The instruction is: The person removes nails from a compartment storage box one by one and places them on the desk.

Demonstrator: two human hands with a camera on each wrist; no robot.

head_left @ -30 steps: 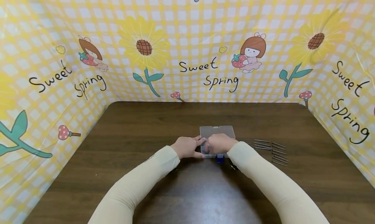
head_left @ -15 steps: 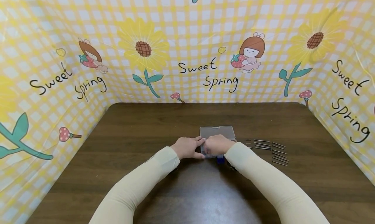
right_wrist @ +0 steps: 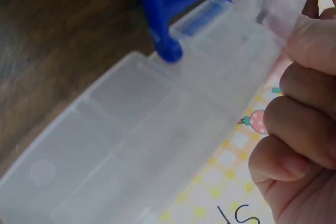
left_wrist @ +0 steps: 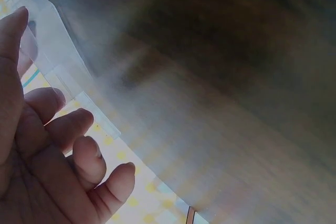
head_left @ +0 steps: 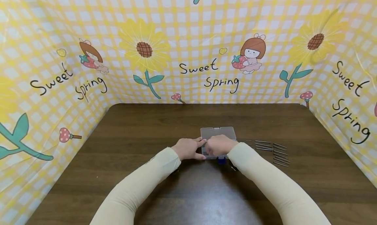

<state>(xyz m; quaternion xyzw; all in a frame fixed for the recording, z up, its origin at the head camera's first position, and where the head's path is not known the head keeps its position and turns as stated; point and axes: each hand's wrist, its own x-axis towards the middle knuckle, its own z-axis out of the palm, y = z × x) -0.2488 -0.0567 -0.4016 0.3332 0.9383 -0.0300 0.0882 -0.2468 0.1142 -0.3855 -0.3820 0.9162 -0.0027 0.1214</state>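
Observation:
A small clear plastic box (head_left: 210, 157) stands on the table with its lid (head_left: 217, 131) raised at the far side. A blue latch (head_left: 221, 161) hangs at its front; the right wrist view shows this latch (right_wrist: 156, 17) close up. My left hand (head_left: 186, 148) holds the box at its left end, thumb at the front corner and index finger farther back. In the left wrist view the other fingers (left_wrist: 84, 129) are loosely bent. My right hand (head_left: 220, 144) reaches into the box from above with curled fingers (right_wrist: 299, 111). Its fingertips are hidden, as is anything between them.
To the right of the box lie several thin metal pins, like nails, in a middle group (head_left: 263, 146) and a right-hand group (head_left: 281, 154). A few smaller ones (head_left: 249, 142) lie close to my right wrist. A yellow checked cloth (head_left: 165, 77) bounds the brown table (head_left: 147, 120).
My right hand has shifted slightly inside the box, first left, then a little back to the right. The left hand, the box and the metal pins have stayed in place.

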